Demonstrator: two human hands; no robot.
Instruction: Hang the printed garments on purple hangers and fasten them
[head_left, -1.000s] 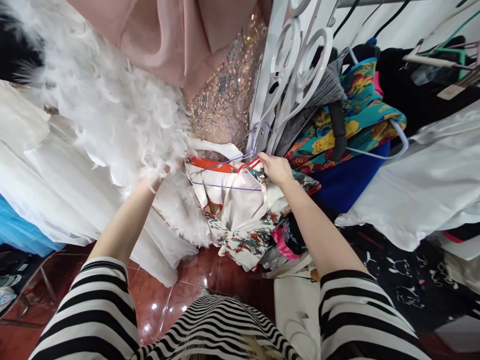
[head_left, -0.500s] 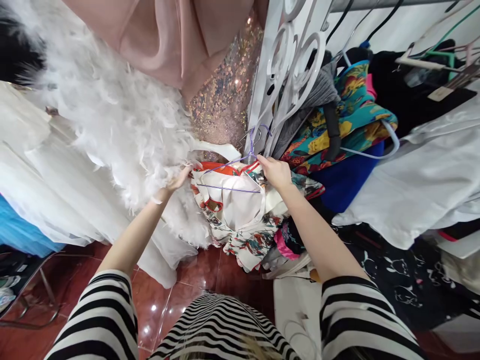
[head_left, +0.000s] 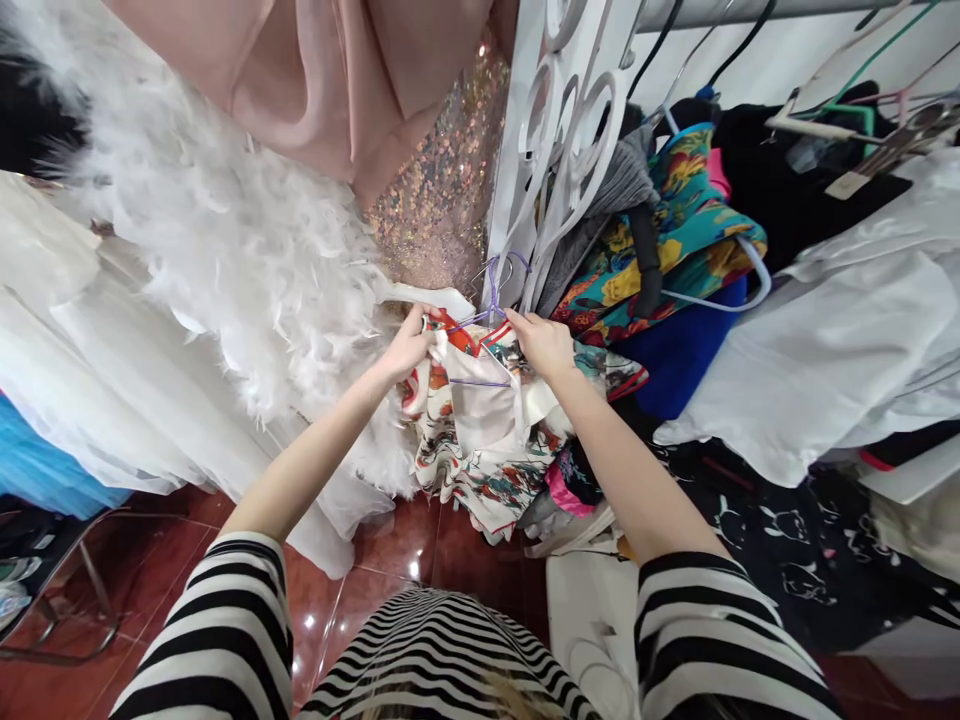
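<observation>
A white floral-print garment [head_left: 480, 440] with red trim hangs on a thin purple wire hanger [head_left: 491, 300]. My left hand [head_left: 409, 345] is closed on the garment's left shoulder edge. At the right shoulder, beside the hanger's neck, my right hand [head_left: 544, 345] pinches the fabric. The hanger's hook sits against a white scrollwork rack frame [head_left: 559, 130]. Both of my arms wear black-and-white striped sleeves.
A white feathered dress [head_left: 225, 240] hangs to the left, with pink fabric [head_left: 330, 80] and a sequined dress [head_left: 442, 200] above. Colourful floral clothes [head_left: 675, 230], blue cloth and a white garment [head_left: 825, 350] crowd the right. Red tiled floor [head_left: 375, 590] lies below.
My left hand came out of the white feathers and moved right to grip the floral garment's left shoulder, bunching it toward my right hand, which stayed in place.
</observation>
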